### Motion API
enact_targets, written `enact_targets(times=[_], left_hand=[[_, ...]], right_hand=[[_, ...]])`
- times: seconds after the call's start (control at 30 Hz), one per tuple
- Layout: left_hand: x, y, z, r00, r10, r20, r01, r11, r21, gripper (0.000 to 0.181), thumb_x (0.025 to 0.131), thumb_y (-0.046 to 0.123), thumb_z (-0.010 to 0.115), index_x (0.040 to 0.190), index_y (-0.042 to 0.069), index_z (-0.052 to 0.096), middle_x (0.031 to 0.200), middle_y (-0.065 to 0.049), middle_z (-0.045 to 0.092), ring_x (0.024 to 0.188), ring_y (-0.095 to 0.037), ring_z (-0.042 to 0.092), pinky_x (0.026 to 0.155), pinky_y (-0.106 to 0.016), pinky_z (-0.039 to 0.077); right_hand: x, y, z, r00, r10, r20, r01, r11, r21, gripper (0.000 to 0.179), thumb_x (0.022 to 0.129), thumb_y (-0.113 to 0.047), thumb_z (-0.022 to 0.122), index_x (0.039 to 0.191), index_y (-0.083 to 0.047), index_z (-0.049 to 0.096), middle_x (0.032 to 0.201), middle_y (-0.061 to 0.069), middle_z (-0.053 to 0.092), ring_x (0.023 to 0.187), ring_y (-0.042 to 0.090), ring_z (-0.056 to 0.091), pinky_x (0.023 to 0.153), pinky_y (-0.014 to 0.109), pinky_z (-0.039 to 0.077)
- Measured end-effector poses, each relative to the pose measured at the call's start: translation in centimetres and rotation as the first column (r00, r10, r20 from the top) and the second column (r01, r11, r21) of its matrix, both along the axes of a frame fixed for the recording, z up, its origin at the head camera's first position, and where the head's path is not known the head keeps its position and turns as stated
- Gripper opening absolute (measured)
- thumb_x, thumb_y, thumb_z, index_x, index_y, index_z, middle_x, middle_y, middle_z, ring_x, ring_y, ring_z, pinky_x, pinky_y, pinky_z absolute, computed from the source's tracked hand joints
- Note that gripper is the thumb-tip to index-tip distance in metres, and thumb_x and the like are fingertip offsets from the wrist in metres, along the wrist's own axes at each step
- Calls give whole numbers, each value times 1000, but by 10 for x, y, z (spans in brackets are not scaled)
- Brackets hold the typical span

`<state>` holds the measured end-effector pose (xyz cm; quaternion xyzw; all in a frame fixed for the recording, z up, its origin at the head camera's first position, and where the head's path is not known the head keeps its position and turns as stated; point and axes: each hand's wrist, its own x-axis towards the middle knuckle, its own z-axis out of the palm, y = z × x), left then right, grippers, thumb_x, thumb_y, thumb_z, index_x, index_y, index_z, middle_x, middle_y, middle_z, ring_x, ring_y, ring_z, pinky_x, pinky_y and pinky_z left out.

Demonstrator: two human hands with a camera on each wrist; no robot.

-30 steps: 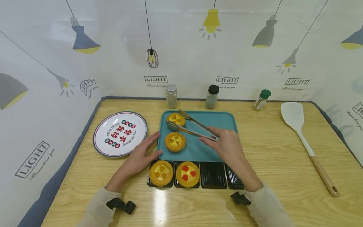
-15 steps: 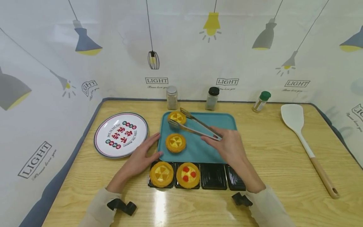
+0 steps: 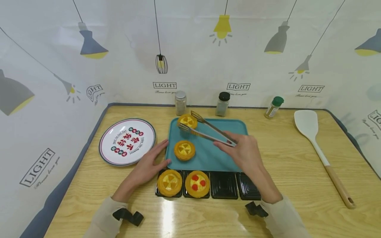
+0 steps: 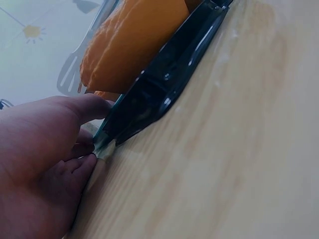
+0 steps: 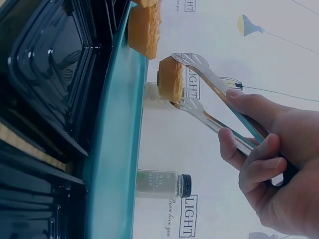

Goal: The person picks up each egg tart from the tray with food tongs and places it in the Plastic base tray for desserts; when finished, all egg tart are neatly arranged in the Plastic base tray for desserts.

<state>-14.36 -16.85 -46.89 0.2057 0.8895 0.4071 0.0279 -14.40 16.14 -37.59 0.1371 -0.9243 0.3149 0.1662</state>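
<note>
My right hand grips metal tongs by their arms. Between the tips of the tongs is an egg tart, raised above the far left part of the blue tray. A second tart with a similar yellow top lies on the tray, nearer to me. My left hand rests at the tray's left edge, fingers extended along its side and thumb at the near corner. In the left wrist view, its fingertips touch the tray edge beside a black plastic container.
In front of the tray, black containers stand in a row; two hold tarts, one plain yellow and one red-dotted. A printed plate lies left, a white spatula right. Several seasoning jars, including a black-capped one, stand along the back.
The tart in the tongs has risen off the tray and shifted slightly right, with my right hand moving the same way. My left hand has stayed at the tray edge.
</note>
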Motion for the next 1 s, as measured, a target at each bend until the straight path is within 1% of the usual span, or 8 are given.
enact_targets(times=[0.23,0.43,0.57,0.63,0.7,0.8,0.9,1.0], left_hand=[[1,-1,-1,1000,-1,0,1,1000,6,70,96,41,61,155,18,31,160,-2,25,145,-28,21,116,-53,19],[0,0,-1,1000,-10,-6,10,1000,3,70,97,41,61,155,17,31,160,-3,25,145,-29,21,115,-53,19],[0,0,1,1000,-1,-5,1,1000,0,70,96,43,61,155,18,31,160,-2,26,145,-27,21,116,-51,19],[0,0,1,1000,0,-3,0,1000,-1,70,96,43,60,155,18,31,160,-1,25,145,-26,21,116,-50,19],[0,0,1,1000,-3,-3,2,1000,-1,70,97,43,60,155,18,31,160,-2,25,145,-26,21,116,-50,19],[0,0,0,1000,-5,-4,5,1000,0,69,97,41,61,155,17,31,160,-2,26,145,-26,21,116,-49,19],[-1,0,0,1000,-2,-9,2,1000,0,69,97,40,62,155,18,31,160,-2,26,145,-26,21,117,-49,19],[-1,0,0,1000,0,-13,0,1000,1,69,97,38,62,155,18,31,159,-1,26,145,-26,21,116,-49,19]], right_hand=[[4,2,4,999,15,-50,-15,1000,11,48,78,-39,83,112,-6,75,68,1,69,47,8,51,37,27,37],[16,23,13,992,53,-111,-51,998,19,44,76,-33,85,110,-8,76,77,2,73,53,7,55,39,23,37],[32,45,21,988,97,-121,-99,995,-13,43,74,-27,87,112,-11,76,89,1,75,48,4,50,36,17,33],[43,57,23,987,108,-119,-112,993,-25,45,72,-24,88,114,-13,75,90,0,75,46,4,45,37,16,31],[55,69,25,987,116,-108,-120,992,-28,47,71,-21,89,115,-15,75,89,-1,74,45,2,40,38,15,29],[73,86,25,989,125,-83,-127,992,-23,49,68,-15,90,114,-17,75,83,-9,73,45,0,37,40,14,28],[89,105,21,986,155,-67,-156,988,-9,51,66,-10,90,114,-17,75,78,-17,67,48,-4,32,40,13,27],[103,123,15,979,193,-61,-193,981,8,55,63,-4,90,115,-15,75,77,-18,61,50,-7,26,41,12,26]])
